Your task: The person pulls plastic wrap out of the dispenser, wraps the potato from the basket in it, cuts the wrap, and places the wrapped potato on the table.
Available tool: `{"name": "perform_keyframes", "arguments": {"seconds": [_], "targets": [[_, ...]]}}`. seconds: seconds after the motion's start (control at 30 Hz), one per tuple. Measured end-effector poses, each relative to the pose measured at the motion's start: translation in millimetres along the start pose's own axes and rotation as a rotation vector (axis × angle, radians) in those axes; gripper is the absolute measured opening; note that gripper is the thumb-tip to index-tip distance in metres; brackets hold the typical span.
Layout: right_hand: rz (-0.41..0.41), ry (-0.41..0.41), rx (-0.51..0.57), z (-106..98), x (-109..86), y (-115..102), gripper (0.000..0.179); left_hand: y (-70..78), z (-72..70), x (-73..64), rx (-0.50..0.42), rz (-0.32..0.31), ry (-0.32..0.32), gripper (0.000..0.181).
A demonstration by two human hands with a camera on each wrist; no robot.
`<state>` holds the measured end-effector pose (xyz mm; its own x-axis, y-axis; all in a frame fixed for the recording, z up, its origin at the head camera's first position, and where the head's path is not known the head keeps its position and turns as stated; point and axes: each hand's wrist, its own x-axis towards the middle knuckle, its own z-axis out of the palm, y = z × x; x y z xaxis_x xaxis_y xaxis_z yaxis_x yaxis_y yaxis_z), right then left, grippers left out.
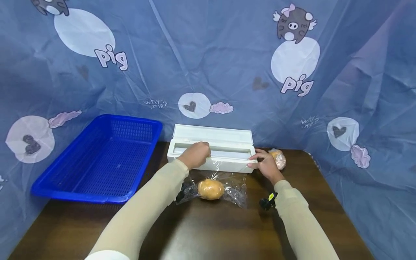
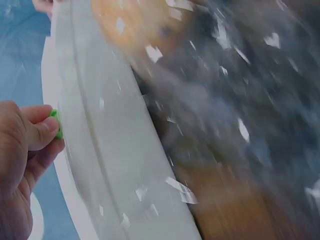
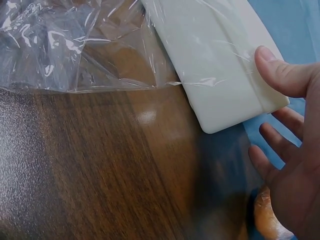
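A long white cling film box (image 1: 227, 165) stands with its lid tilted back and a roll inside. My left hand (image 1: 197, 155) is at its front edge, pinching a small green slide cutter (image 2: 57, 125) between thumb and fingers. At the box's right end, my right hand (image 1: 267, 166) holds the corner, thumb (image 3: 272, 65) on the near edge and forefinger at the end face. Clear cling film (image 1: 235, 189) runs from the box over a potato (image 1: 211, 189) on the table. The film partly blurs the left wrist view.
A blue plastic basket (image 1: 118, 166) stands at the left on the brown table (image 1: 208, 234). Behind my right hand lies another film-wrapped potato (image 1: 278, 159). A blue printed cloth (image 1: 208, 65) hangs close behind the box and along the right side.
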<state>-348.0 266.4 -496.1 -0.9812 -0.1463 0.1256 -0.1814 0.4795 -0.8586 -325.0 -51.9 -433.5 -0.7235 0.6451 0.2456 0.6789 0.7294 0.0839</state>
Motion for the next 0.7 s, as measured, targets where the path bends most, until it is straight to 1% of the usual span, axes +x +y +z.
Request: {"name": "perform_keyframes", "arguments": {"seconds": [0.1, 0.17, 0.23, 0.3, 0.47, 0.5, 0.57, 0.7], "targets": [[-0.006, 0.001, -0.007, -5, 1.0, 0, 0.028, -6.7, -4.4, -8.7, 0.019, -0.041, -0.011, 0.021], [-0.009, 0.007, -0.005, -8, 1.1, 0, 0.028, -8.4, -6.8, -11.2, 0.021, -0.048, -0.02, 0.021], [-0.015, 0.011, -0.001, -9, 1.5, 1, 0.028, -8.5, -8.5, -11.9, 0.023, -0.04, -0.022, 0.021], [-0.02, 0.007, 0.008, -8, 1.7, 1, 0.028, -8.4, -9.1, -12.5, 0.033, -0.037, -0.029, 0.022], [-0.016, -0.005, 0.032, 2, -2.0, 1, 0.028, -10.7, -7.9, -19.1, 0.077, -0.061, -0.062, 0.022], [-0.005, -0.01, 0.042, 2, -4.6, -5, 0.028, -11.4, -8.5, -20.5, 0.089, -0.064, -0.062, 0.022], [-0.006, -0.005, 0.048, 4, -4.7, -6, 0.028, -13.5, -11.0, -22.2, 0.112, -0.071, -0.065, 0.022], [-0.01, 0.0, 0.037, 2, -1.9, -7, 0.029, -18.9, -22.2, -25.1, 0.16, -0.141, -0.121, 0.017]]}}
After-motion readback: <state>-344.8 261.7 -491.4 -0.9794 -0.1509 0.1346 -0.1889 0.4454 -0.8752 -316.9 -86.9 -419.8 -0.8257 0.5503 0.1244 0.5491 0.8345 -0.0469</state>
